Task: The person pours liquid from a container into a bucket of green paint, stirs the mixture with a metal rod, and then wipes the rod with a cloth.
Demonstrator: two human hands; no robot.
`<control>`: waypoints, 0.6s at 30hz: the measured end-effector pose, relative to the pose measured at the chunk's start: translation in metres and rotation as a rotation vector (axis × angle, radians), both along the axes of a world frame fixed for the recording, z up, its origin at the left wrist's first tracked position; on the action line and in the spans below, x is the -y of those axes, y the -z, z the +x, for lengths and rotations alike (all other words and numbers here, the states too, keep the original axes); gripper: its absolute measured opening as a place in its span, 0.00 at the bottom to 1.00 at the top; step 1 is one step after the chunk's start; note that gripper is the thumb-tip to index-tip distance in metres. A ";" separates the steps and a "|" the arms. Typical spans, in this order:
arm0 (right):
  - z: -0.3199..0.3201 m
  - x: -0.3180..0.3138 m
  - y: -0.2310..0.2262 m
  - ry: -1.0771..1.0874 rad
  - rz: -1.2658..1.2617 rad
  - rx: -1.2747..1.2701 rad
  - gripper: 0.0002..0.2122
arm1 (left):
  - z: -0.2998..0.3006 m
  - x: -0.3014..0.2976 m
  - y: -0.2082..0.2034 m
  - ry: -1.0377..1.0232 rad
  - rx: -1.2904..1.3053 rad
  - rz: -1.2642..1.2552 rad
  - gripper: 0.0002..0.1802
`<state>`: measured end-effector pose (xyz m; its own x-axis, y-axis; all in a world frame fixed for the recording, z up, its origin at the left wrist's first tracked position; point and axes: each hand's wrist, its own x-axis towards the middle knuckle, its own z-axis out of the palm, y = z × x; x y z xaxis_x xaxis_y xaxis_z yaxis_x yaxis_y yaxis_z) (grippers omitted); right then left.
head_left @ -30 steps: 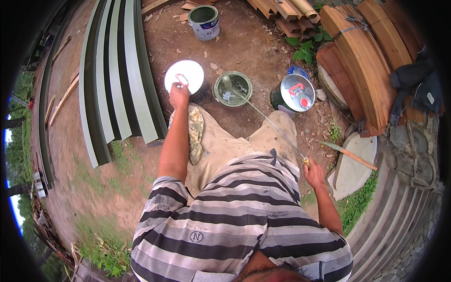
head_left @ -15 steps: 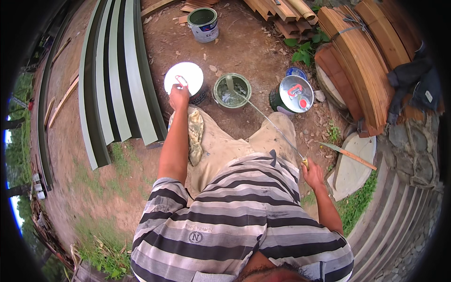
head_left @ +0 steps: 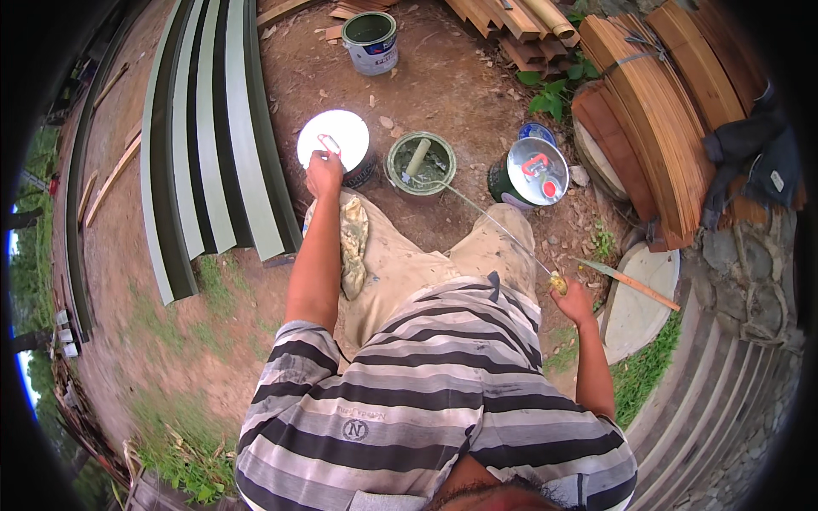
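Roller (head_left: pixel 418 157), more slanted than before, ahead-left of right hand (head_left: pixel 574 302) seemingly closed around handle (head_left: pixel 557 282)

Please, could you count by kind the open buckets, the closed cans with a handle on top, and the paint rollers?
Open buckets: 2 (near bucket, far bucket)
Closed cans with top handle: 2 (left can, right can)
Paint roller: 1
Total: 5

Outdoor work yard (head_left: pixel 473 94), stacked planks (head_left: pixel 656 128)
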<state>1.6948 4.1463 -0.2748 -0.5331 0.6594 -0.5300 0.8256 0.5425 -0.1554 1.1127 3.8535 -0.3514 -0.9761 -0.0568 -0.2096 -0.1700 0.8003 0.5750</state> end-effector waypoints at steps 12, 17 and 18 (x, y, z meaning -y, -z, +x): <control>-0.044 -0.017 -0.112 -0.071 -0.071 0.082 0.25 | 0.004 -0.003 0.000 0.032 -0.018 0.013 0.21; -0.114 -0.001 -0.260 -0.160 -0.069 -0.211 0.22 | 0.002 0.000 -0.001 0.012 0.008 -0.007 0.20; -0.127 0.002 -0.275 -0.170 -0.015 -0.305 0.21 | 0.001 0.003 -0.001 0.003 0.019 -0.011 0.20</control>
